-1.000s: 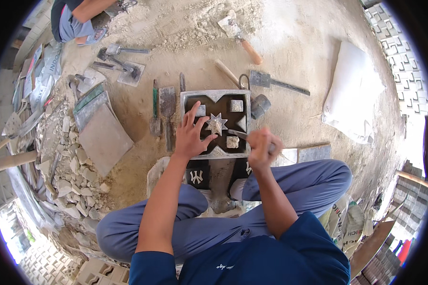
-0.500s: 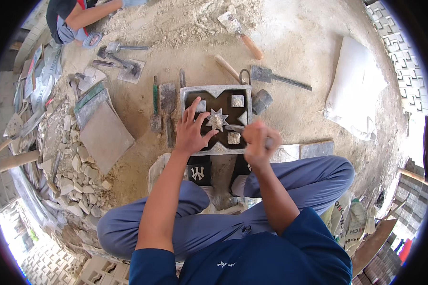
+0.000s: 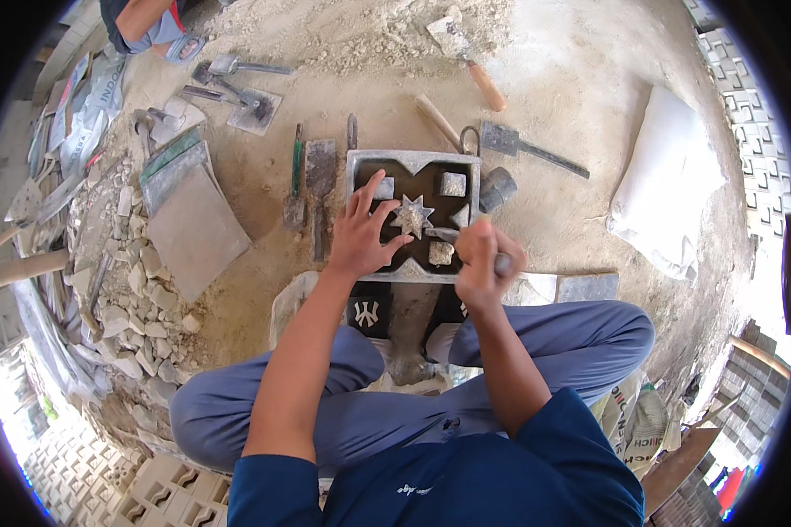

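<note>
Head view: left hand [image 3: 360,235] stays spread on the mould [image 3: 413,215]; right hand's [image 3: 483,259] grip, lower now, clenches a tool [image 3: 444,234].

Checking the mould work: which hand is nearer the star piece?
Left. The left hand has its fingertips touching the star from its left; the right hand, gripping a tool, sits lower right, apart.

**An open-air masonry work yard**

The ground is bare sandy earth [image 3: 343,53], dusted with cement. Trowels [image 3: 237,66], a hammer [image 3: 466,61] and chisels [image 3: 297,167] lie scattered in the dirt. A heap of broken stone rubble [image 3: 123,299] sits at the left, a white sack [image 3: 668,184] at the right, and stacks of patterned cast blocks [image 3: 747,97] line the edges.
</note>
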The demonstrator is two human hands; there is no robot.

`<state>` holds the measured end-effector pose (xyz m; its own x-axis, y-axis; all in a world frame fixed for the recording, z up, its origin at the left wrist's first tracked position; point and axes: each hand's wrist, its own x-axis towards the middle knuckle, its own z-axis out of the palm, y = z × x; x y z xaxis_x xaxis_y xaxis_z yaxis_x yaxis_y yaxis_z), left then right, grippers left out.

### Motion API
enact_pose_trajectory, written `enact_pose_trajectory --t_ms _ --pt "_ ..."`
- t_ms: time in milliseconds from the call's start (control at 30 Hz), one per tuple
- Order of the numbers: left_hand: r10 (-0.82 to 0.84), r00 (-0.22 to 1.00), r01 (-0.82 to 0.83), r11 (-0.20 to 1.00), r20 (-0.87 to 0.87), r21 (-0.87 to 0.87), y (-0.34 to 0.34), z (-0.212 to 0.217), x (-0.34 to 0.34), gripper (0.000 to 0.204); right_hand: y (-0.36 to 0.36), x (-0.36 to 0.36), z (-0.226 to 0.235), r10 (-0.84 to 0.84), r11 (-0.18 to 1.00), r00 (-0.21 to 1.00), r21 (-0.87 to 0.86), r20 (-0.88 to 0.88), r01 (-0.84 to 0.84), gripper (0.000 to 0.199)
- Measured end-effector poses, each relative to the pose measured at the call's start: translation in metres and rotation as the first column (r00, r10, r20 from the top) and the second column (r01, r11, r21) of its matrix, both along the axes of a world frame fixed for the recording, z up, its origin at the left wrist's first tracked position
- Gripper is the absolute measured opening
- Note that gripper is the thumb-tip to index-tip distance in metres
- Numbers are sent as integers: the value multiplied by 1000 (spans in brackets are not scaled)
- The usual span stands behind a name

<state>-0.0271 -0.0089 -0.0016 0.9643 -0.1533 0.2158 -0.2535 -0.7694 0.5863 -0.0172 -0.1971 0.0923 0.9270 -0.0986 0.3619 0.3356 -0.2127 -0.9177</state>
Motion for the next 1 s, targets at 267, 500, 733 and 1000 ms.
enact_pose_trajectory --t_ms 267,500,733,1000 --pt "-6 999 6 1000 -31 17 -2 -2 -12 62 -8 -10 -1 55 989 992 141 -115 -38 47" --pt "8 1000 -8 1000 -7 26 0 -1 -8 61 -9 -13 21 52 948 995 318 -90 -21 46" --pt "18 999 -17 1000 -38 15 5 0 -5 61 -1 -13 12 14 982 997 190 -71 0 49" --pt "8 999 -7 1000 -37 31 1 1 -9 60 -9 -8 4 -40 966 995 251 -86 61 53"
